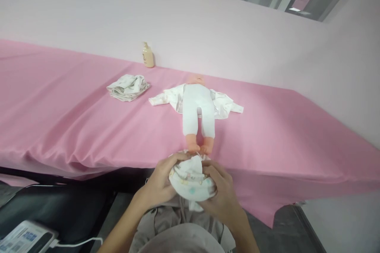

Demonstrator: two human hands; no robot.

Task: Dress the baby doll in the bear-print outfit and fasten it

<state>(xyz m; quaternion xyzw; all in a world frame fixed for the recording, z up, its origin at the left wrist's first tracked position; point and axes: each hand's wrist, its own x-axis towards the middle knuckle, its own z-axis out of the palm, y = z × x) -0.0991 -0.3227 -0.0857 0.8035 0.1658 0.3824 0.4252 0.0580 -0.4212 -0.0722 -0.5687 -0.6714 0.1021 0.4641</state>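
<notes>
Close in front of my body, a bunched white baby garment (192, 184) with a small coloured print is held between both hands. My left hand (163, 178) grips its left side, the thumb along the upper edge. On the other side my right hand (219, 189) has its fingers wrapped round the fabric, some tucked into its folds. Just beyond the garment lie the bare feet of a baby doll (198, 106), stretched out on its back in white trousers. A white long-sleeved jacket (224, 104) is spread out flat under the doll, its sleeves to either side.
A pink sheet (267, 134) covers the table. Folded printed cloths (128, 87) are stacked left of the doll, with a cream pump bottle (147, 55) behind them near the wall. At lower left, a white device (28, 237) with a cable rests on a black seat (59, 209).
</notes>
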